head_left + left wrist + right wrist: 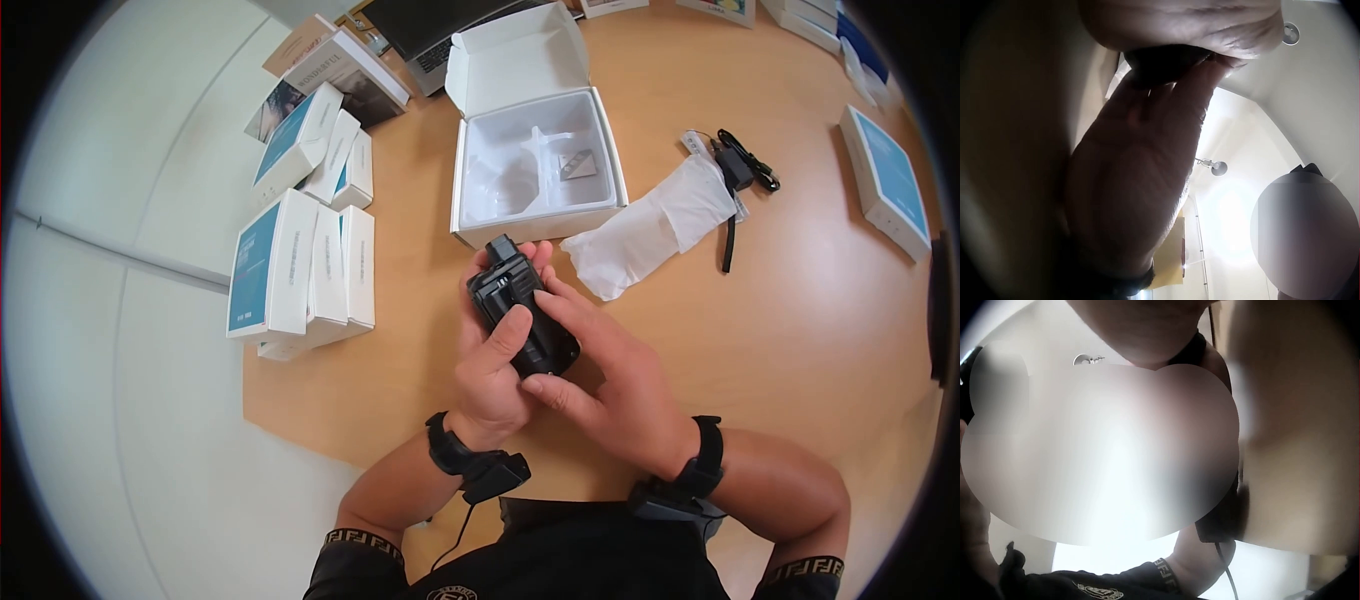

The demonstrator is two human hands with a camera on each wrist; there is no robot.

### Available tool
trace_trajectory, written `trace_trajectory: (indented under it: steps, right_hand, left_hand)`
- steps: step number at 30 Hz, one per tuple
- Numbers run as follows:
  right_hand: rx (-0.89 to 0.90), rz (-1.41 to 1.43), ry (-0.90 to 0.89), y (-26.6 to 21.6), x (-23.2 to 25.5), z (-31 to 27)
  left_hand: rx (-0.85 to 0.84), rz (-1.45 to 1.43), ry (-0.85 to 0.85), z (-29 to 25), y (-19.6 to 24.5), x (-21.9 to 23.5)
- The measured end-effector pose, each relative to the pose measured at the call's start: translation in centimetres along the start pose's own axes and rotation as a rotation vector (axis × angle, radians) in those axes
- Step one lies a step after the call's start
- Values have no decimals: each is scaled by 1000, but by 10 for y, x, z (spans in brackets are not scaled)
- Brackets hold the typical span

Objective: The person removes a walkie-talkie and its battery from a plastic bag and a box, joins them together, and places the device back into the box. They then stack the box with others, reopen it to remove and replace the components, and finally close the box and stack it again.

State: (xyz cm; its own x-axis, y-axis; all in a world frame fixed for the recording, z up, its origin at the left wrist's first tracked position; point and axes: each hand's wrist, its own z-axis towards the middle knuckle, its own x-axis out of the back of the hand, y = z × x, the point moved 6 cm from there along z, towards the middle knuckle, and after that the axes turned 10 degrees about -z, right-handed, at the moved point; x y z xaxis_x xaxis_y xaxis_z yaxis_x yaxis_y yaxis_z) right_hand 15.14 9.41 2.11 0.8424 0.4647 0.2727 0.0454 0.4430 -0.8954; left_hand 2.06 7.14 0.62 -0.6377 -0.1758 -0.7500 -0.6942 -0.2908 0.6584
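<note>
A black handheld device [541, 338] with a square block jutting from its upper end is held over the table's near side, in front of the open box. My left hand [488, 385] grips it from below and the left, thumb laid across its face. My right hand [632, 392] holds its right side, fingers along the edge and thumb at the lower end. In the left wrist view, the dark underside of the device [1163, 65] shows between the hands; much of the right wrist view is blurred.
An open white box [535, 228] with a moulded tray stands just beyond. Right of it lie a white pouch [650, 235] and a black adapter [735, 168] with cable. White-and-blue boxes [275, 262] are stacked left, beside books [345, 75]. Another such box [885, 180] stands far right.
</note>
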Motion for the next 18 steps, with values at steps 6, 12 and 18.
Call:
trace_trajectory:
  steps: [6, 12, 18]
  right_hand:
    - [58, -13, -4, 0, -1, -1]
    - [-283, 490, -69, 22, -15, -6]
    - [-363, 568, -70, 25, -16, -6]
  left_hand:
    - [23, 8, 22, 3, 0, 6]
    - [64, -15, -36, 5, 6, 9]
    - [133, 23, -58, 6, 4, 9]
